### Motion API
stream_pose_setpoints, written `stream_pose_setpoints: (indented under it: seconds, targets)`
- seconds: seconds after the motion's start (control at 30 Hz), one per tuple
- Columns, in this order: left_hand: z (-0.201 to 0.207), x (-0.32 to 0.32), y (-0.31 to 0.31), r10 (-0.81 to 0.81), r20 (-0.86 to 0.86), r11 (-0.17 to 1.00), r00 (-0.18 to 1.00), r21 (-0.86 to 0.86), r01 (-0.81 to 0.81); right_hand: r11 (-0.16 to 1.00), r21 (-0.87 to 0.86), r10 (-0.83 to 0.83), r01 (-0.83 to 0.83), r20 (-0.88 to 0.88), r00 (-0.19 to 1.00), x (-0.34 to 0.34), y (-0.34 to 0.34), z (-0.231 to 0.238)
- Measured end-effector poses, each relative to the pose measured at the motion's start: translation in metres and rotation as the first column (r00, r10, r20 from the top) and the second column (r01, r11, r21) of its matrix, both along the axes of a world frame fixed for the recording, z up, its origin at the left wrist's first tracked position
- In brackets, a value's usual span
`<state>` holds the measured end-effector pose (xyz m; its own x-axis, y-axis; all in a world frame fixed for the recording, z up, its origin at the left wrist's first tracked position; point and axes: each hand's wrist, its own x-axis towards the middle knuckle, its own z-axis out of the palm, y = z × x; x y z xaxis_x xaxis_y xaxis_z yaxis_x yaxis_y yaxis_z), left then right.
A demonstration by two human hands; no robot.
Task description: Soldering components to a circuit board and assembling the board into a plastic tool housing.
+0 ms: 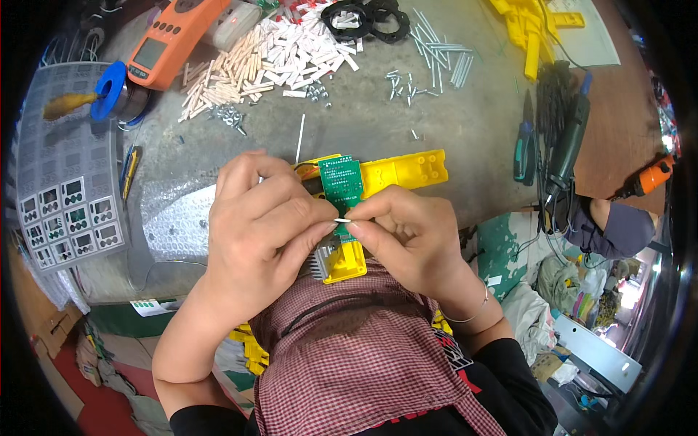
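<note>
Green circuit board (341,183) lies just beyond both hands (331,229).

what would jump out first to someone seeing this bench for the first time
Mid-frame, the left hand and right hand pinch a thin white tube over a green circuit board set in a yellow plastic housing. Behind, a heap of white tubes lies beside an orange meter.

A grey desk (363,127) carries the work. At twelve o'clock lies a heap of white and tan sticks (262,62), with black rings (367,18) and metal pins (436,54) beside it. An orange meter (171,36) and blue spool (113,91) sit at ten; yellow parts (531,29) at one; bubble wrap (174,218) at nine.
</note>
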<state>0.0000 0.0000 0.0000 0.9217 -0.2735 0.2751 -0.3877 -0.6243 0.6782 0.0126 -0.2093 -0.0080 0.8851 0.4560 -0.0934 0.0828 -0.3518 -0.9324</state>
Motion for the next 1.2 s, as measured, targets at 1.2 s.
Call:
stream_pose_setpoints:
  seconds: [1.2]
  targets:
    - [0.021, 0.028, -0.003, -0.101, -0.216, 0.985, 0.971, 0.113, 0.127, 0.995, -0.098, -0.018, 0.008, -0.107, 0.994, 0.001, -0.005, -0.001]
